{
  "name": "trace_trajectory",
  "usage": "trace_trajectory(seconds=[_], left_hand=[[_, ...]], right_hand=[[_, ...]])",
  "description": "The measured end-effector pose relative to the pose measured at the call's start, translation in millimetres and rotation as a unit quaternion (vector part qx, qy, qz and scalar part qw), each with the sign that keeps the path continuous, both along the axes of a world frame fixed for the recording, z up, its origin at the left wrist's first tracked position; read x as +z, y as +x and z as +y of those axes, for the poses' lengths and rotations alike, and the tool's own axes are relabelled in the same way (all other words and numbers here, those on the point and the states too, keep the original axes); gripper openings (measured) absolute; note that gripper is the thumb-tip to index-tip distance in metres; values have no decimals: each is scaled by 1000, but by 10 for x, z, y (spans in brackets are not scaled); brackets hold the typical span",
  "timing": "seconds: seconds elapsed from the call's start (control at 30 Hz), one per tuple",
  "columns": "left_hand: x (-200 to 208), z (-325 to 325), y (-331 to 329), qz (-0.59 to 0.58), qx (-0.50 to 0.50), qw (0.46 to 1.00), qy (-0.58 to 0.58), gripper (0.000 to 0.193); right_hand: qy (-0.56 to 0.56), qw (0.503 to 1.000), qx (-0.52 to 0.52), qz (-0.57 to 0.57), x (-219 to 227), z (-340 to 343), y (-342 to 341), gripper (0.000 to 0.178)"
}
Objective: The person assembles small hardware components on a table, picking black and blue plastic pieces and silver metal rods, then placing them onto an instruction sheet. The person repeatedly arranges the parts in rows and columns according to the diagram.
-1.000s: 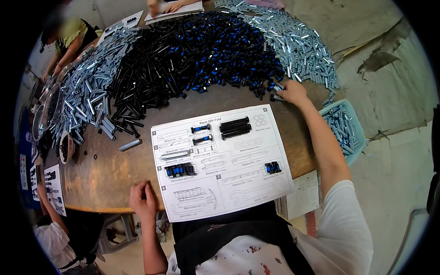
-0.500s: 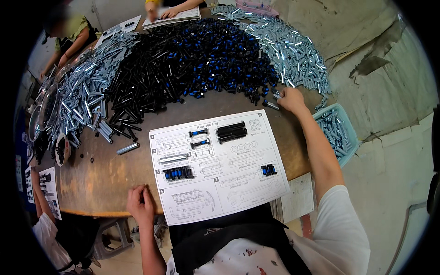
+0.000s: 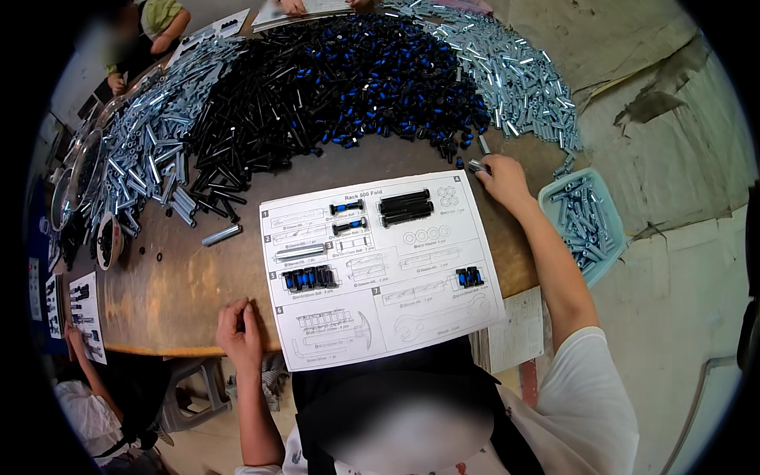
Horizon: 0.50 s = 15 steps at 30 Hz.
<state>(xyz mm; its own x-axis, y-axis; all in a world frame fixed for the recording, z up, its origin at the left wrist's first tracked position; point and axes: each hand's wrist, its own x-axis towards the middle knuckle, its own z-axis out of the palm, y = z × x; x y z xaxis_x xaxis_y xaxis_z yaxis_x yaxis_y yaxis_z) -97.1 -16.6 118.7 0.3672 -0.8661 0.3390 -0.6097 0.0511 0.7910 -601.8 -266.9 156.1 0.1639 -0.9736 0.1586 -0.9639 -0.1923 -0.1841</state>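
Note:
My right hand (image 3: pixel 505 180) is at the right edge of the parts pile, its fingers closed on a short silver metal sleeve (image 3: pixel 477 166). Just beyond it another silver sleeve (image 3: pixel 484 145) lies on the table. My left hand (image 3: pixel 239 328) rests at the table's front edge with fingers curled; I see nothing in it. Between my hands lies a printed parts sheet (image 3: pixel 380 261). On it sit black bolts with blue bands (image 3: pixel 309 278), several long black bolts (image 3: pixel 406 207) and a silver tube (image 3: pixel 300 252). A further pair of small bolts (image 3: pixel 469 276) lies at its right side.
Heaped across the table are long silver sleeves (image 3: pixel 158 142), black bolts (image 3: pixel 245 111), blue-banded bolts (image 3: pixel 388 79) and short silver sleeves (image 3: pixel 530 95). A pale green basket (image 3: pixel 617 237) of sleeves stands right. One loose tube (image 3: pixel 222 235) lies left. Co-workers' hands (image 3: pixel 293 6) show opposite and at left.
My right hand has let go of one silver sleeve, which now lies behind it, and has closed on the nearer one. The view has shifted slightly; my left hand stays at the table edge.

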Motion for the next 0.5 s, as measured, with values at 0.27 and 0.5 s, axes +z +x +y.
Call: trace_trajectory(seconds=[0.27, 0.5], left_hand=[[508, -311, -459, 95, -72, 993, 2, 16], [917, -888, -1591, -92, -365, 924, 62, 29]], right_hand=[[76, 962, 208, -158, 579, 1182, 886, 15], [75, 967, 222, -104, 549, 1311, 1036, 19]])
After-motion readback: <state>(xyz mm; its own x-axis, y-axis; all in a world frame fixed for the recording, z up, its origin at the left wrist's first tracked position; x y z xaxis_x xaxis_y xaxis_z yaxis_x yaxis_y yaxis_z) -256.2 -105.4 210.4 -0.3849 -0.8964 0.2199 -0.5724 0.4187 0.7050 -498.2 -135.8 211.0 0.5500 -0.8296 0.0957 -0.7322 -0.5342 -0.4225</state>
